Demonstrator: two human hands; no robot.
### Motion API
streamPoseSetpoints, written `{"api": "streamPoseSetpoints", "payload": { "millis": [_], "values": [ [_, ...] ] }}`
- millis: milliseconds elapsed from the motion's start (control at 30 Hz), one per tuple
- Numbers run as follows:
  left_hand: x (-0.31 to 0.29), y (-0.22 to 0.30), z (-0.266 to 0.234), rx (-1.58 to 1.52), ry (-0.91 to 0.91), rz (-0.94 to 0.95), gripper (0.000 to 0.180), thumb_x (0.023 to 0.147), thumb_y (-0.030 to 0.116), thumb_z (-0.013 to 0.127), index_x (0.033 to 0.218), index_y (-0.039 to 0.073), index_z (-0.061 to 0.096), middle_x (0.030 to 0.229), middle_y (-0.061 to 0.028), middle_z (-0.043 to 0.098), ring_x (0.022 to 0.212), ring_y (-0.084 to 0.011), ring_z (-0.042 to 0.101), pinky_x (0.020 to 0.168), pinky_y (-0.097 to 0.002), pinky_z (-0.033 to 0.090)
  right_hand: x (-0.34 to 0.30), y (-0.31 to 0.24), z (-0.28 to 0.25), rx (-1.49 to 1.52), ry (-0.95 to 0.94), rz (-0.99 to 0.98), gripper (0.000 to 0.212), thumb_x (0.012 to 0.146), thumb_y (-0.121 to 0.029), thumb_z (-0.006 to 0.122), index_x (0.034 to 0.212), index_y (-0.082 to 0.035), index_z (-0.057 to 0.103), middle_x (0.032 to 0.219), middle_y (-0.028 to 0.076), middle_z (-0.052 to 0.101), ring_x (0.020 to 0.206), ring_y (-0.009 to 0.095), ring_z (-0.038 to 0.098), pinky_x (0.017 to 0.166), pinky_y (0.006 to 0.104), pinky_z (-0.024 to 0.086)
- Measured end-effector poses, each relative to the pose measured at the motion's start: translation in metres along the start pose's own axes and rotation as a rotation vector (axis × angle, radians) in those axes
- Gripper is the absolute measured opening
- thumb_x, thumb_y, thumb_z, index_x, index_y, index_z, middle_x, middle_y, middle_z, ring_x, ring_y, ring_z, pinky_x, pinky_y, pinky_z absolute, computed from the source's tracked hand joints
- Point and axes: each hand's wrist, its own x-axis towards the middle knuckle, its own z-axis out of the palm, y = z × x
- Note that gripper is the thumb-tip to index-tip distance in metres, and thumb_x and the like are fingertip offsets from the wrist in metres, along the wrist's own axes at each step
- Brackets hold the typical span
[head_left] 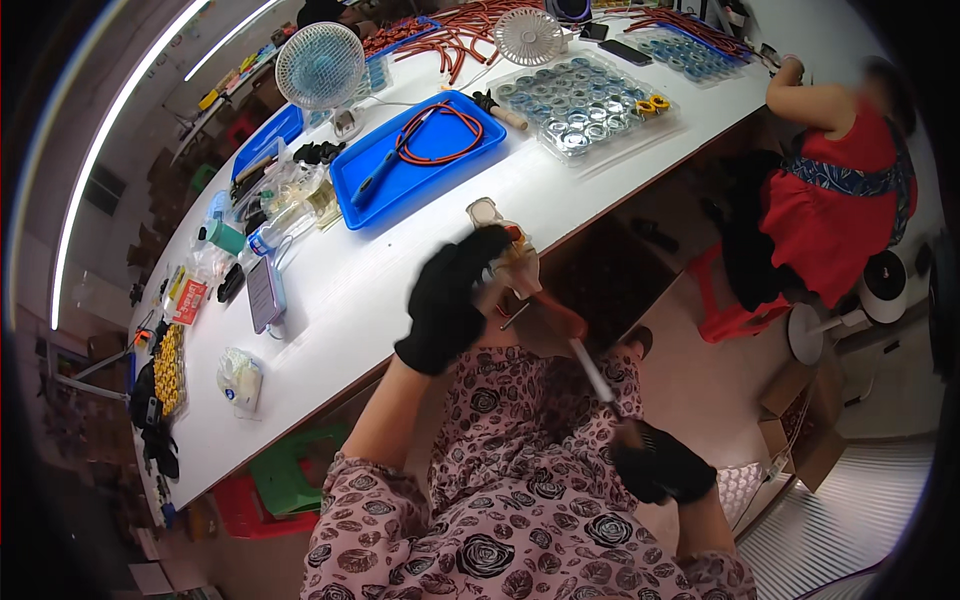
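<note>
Gripping, right glove: my black-gloved right hand (662,462), fingers clenched around the near end of a slim tool (594,372); blurred, exact kind not legible.
Slim tool: light shaft slanting up and leftward in front of my lap, far end near a reddish-brown piece (562,316), also blurred; whether they touch, I cannot tell.
Pale fixture: one, knobbly (520,272), at the table's edge, red-orange at its top; a thin metal bar (515,316) just below.
Left glove: my black-gloved left hand (445,300), fingers bent against the pale fixture; how firmly they close, I cannot tell.
Garment: mine, pink with dark roses (500,555).
White table (340,310): long, running diagonally before me.
Blue tray (425,180): beyond my left hand, bearing a coiled red cord (440,161) and a handled tool (371,190).
Clear tray (570,153): right of the blue one, rows of round pieces, two yellow rings (653,103) on top.
Phone (266,295): flat, left.
Co-worker: one person in red (830,220), seated at right.
</note>
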Motion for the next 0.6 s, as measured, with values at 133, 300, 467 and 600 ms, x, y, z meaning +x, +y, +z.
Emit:
{"api": "streamPoseSetpoints", "payload": {
  "millis": [133,300,467,600],
  "values": [
    [-0.005,0.028,0.014,0.338,-0.240,0.353,0.032,0.081,0.017,0.059,0.113,0.017,0.061,0.099,-0.0021,0.061,0.080,-0.0182,0.059,0.070,-0.0315,0.047,-0.022,0.015,-0.006,-0.558,0.276,-0.408,0.032,0.082,-0.023,0.067,0.107,-0.006,0.056,0.063,0.004,0.054,0.042,0.012,0.047,0.036,0.0251,0.037],
    [0.046,0.012,-0.006,0.411,0.139,0.325,0.027,0.078,0.016,0.062,0.106,0.016,0.065,0.096,-0.0003,0.063,0.080,-0.0167,0.060,0.067,-0.0300,0.047,0.013,-0.016,0.016,-1.381,1.280,-0.940,0.038,0.080,-0.023,0.068,0.115,-0.013,0.057,0.077,0.013,0.060,0.060,0.025,0.059,0.048,0.0327,0.048],
    [0.128,-0.050,-0.004,0.115,0.358,0.156,0.017,0.077,0.013,0.066,0.094,0.011,0.068,0.070,-0.0060,0.064,0.052,-0.0167,0.057,0.049,-0.0263,0.044,0.045,-0.045,0.012,-1.531,0.851,-1.098,0.030,0.084,-0.017,0.062,0.114,-0.017,0.058,0.082,0.015,0.062,0.064,0.022,0.061,0.051,0.0305,0.050],
    [0.109,-0.098,0.028,-0.689,0.135,-0.625,0.018,0.079,0.015,0.068,0.094,0.005,0.066,0.069,-0.0053,0.064,0.048,-0.0074,0.051,0.044,-0.0215,0.037,0.081,-0.035,0.005,-0.780,0.338,-0.727,0.028,0.083,-0.017,0.061,0.110,-0.012,0.056,0.072,0.007,0.059,0.055,0.014,0.056,0.044,0.0260,0.043]
  ]
}}
